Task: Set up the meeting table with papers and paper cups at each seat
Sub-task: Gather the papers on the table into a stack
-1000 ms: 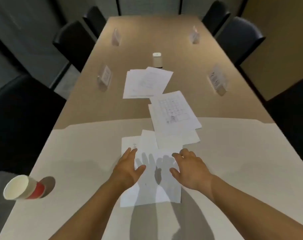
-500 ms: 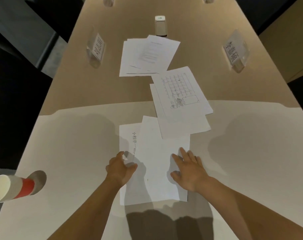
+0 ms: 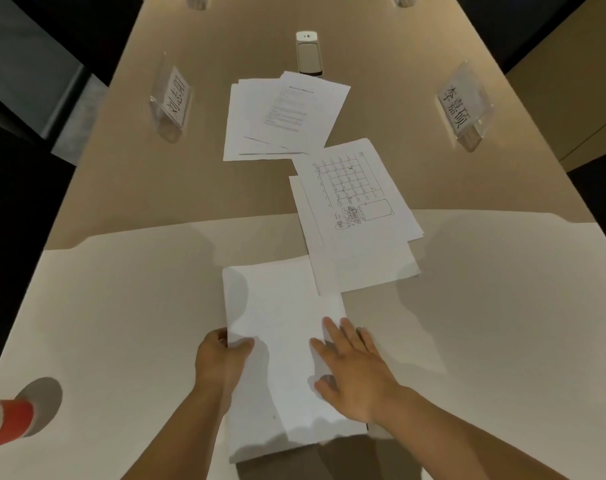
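On the long beige counter (image 3: pixel 128 306), our left hand (image 3: pixel 218 358) pinches the white paper stack (image 3: pixel 277 341) at nine o'clock; our right hand (image 3: pixel 353 372) lies flat, fingers spread, at three.

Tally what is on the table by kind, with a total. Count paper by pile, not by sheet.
Paper piles: 3 (blank pile under the hands, grid-drawing pile, printed-text pile)
Full name holders: 2 (left, right)
Paper cups: 1 (red and white, on its side)
Small white device: 1
Total: 7
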### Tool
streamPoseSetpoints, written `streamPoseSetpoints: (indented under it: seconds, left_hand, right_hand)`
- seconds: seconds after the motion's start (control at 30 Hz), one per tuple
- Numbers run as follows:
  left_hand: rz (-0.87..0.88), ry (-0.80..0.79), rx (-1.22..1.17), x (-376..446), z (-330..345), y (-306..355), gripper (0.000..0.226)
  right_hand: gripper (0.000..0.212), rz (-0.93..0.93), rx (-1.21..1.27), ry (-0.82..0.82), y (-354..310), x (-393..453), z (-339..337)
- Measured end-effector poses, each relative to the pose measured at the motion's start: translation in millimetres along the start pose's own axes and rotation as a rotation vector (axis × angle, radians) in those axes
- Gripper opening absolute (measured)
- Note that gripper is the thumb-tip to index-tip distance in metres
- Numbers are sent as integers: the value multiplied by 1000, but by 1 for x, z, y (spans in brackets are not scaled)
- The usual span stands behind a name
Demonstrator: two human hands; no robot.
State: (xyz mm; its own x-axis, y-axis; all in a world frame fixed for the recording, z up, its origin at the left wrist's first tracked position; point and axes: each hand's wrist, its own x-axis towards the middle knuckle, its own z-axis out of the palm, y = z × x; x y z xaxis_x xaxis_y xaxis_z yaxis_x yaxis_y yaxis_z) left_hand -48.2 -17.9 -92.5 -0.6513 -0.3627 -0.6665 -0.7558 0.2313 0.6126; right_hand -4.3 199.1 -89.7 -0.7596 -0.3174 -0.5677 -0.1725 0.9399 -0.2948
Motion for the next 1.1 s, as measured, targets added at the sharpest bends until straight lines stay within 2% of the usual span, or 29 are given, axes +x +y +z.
streamPoseSetpoints:
  seconds: [0.13, 0.23, 0.3, 0.4, 0.47, 0.53, 0.57, 0.67, 0.73, 0.87, 1.0, 1.1]
  left_hand:
    - [41, 27, 122, 3, 3, -2, 32]
    - [116, 69, 258, 9, 5, -5, 44]
    - [151, 83, 335, 10, 7, -5, 51]
    - [205, 134, 473, 9, 11, -5, 60]
    - [243, 170, 557, 7, 12, -5, 63]
    - [249, 167, 563, 7, 13, -5, 67]
    - [256, 157, 570, 7, 13, -5, 68]
    - [307, 126, 613, 3, 14, -7, 59]
    - [322, 116, 628, 1, 15, -8, 53]
    - [344, 113, 631, 0, 16, -9, 53]
    - [359, 101, 618, 1, 15, -11, 53]
    - [374, 89, 596, 4, 13, -12, 53]
  right_hand:
    - [52, 63, 80, 236, 14, 24, -33]
    - [62, 189, 52, 381, 38, 57, -64]
    - [79, 258, 10, 360, 53, 79, -82]
    - [106, 317, 1, 243, 69, 104, -97]
    - [113, 338, 28, 173, 73, 111, -91]
    - [108, 365, 38, 171, 74, 108, -79]
    - [99, 370, 31, 221, 73, 104, -73]
    - [59, 323, -2, 446, 74, 92, -60]
    - [43, 290, -40, 515, 76, 85, -54]
    - [39, 272, -20, 456, 78, 69, -57]
    - [32, 155, 137, 286, 63, 37, -60]
    - [27, 75, 213, 224, 50, 14, -48]
